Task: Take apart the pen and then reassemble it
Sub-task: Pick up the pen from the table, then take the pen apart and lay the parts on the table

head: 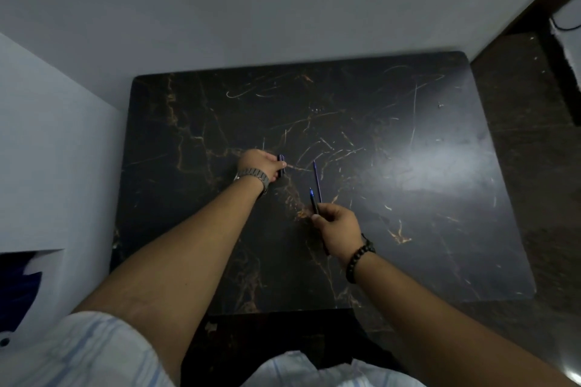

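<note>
My left hand (pixel 262 163), with a metal watch on the wrist, pinches a small dark blue pen cap (pixel 281 163) down at the table surface. My right hand (pixel 338 226), with a bead bracelet, grips the dark pen barrel (pixel 313 203), whose blue end points away from me. A thin blue refill (pixel 317 179) lies on the black marble table (pixel 393 166) just beyond my right hand, running away from me. The lower end of the barrel is hidden in my fist.
The table sits in a corner, with a white wall behind and a white panel on the left. Dark floor lies to the right, with a white object and cable (pixel 566 25) at the far right. A bright glare patch marks the table's right half.
</note>
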Action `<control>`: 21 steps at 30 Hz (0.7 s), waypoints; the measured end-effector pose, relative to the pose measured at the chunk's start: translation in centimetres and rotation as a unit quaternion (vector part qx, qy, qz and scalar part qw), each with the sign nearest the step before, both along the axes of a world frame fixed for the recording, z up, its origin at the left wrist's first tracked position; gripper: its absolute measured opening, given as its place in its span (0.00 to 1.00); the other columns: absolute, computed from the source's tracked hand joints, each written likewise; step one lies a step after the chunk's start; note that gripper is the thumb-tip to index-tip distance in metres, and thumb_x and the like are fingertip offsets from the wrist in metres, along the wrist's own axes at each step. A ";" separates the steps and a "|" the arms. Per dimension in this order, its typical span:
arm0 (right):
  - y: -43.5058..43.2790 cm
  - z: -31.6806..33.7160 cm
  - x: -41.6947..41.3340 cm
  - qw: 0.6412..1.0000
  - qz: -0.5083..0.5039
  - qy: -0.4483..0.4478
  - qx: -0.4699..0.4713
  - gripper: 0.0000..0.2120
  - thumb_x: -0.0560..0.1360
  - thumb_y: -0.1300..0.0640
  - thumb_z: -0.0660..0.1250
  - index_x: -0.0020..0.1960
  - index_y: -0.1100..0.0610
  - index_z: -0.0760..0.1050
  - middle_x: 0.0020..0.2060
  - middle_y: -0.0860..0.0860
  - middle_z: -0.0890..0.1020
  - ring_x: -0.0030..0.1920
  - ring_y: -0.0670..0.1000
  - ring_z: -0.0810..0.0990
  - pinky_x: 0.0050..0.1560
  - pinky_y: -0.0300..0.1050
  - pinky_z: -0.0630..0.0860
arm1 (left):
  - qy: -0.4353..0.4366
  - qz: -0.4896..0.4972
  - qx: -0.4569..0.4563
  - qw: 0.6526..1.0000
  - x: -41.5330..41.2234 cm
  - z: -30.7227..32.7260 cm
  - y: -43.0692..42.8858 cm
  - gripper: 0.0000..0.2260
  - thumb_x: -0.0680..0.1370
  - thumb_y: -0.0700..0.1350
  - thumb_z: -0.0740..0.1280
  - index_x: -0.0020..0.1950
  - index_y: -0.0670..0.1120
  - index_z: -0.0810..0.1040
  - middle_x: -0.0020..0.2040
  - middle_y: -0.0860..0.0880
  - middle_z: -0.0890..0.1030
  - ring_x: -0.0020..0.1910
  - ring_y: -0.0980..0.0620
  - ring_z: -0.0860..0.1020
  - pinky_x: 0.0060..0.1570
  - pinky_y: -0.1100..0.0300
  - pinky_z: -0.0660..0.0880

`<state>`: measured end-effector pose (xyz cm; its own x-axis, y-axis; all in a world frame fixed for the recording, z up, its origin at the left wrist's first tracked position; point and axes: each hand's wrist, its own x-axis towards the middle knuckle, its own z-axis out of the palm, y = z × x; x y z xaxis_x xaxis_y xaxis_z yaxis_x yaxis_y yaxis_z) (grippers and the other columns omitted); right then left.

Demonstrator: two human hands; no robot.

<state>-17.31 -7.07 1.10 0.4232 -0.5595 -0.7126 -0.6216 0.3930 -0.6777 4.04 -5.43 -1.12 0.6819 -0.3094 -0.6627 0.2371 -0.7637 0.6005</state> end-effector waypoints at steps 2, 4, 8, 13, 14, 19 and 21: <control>-0.3 -0.1 0.1 1.000 -0.004 0.006 -0.001 0.09 0.78 0.59 0.69 0.56 0.51 0.83 0.49 0.48 0.87 0.52 0.48 0.85 0.58 0.50 0.81 | -0.031 -0.016 0.017 0.999 0.5 -0.8 -0.4 0.09 0.69 0.45 0.80 0.35 0.48 0.81 0.35 0.47 0.84 0.40 0.47 0.86 0.47 0.50 0.84; -0.6 0.1 0.2 1.000 -0.019 0.004 -0.011 0.10 0.77 0.60 0.71 0.57 0.53 0.82 0.47 0.50 0.86 0.50 0.48 0.85 0.57 0.48 0.81 | -0.046 -0.019 0.031 0.998 0.8 -1.7 -0.5 0.11 0.66 0.47 0.81 0.32 0.50 0.80 0.36 0.47 0.85 0.39 0.48 0.86 0.47 0.49 0.84; -1.0 0.0 0.3 0.999 -0.046 -0.018 -0.002 0.07 0.75 0.62 0.73 0.51 0.53 0.81 0.38 0.47 0.86 0.38 0.40 0.84 0.44 0.38 0.79 | -0.043 -0.021 0.028 0.998 1.0 -2.3 -0.5 0.11 0.65 0.47 0.82 0.32 0.50 0.80 0.38 0.46 0.86 0.41 0.47 0.86 0.48 0.49 0.84; -1.4 0.5 0.7 0.997 -0.063 -0.033 0.001 0.07 0.75 0.64 0.72 0.49 0.53 0.82 0.37 0.46 0.86 0.36 0.38 0.84 0.43 0.34 0.78 | -0.053 0.073 -0.002 0.996 -0.3 -0.1 1.1 0.11 0.65 0.49 0.82 0.42 0.49 0.83 0.41 0.49 0.85 0.40 0.52 0.83 0.41 0.58 0.82; -1.4 0.8 0.8 0.997 -0.068 -0.039 0.007 0.07 0.76 0.64 0.72 0.50 0.54 0.82 0.38 0.47 0.86 0.37 0.40 0.85 0.44 0.35 0.80 | -0.067 0.082 -0.028 0.994 -0.9 0.6 1.6 0.10 0.66 0.50 0.81 0.42 0.49 0.84 0.40 0.51 0.85 0.39 0.54 0.82 0.39 0.61 0.79; -1.4 2.0 1.3 0.994 -0.053 -0.092 0.033 0.10 0.77 0.67 0.69 0.48 0.53 0.84 0.40 0.51 0.88 0.43 0.48 0.86 0.49 0.43 0.83 | 0.054 -0.034 -0.158 0.985 -5.1 2.8 4.9 0.05 0.80 0.46 0.68 0.50 0.52 0.84 0.47 0.53 0.86 0.36 0.66 0.78 0.36 0.62 0.69; -1.2 2.4 1.0 0.993 -0.038 -0.110 0.035 0.10 0.77 0.68 0.68 0.51 0.56 0.84 0.43 0.49 0.88 0.45 0.46 0.86 0.52 0.43 0.82 | 0.136 -0.076 -0.199 0.968 -6.5 3.0 6.0 0.09 0.81 0.44 0.65 0.56 0.49 0.84 0.53 0.50 0.86 0.45 0.62 0.81 0.39 0.62 0.71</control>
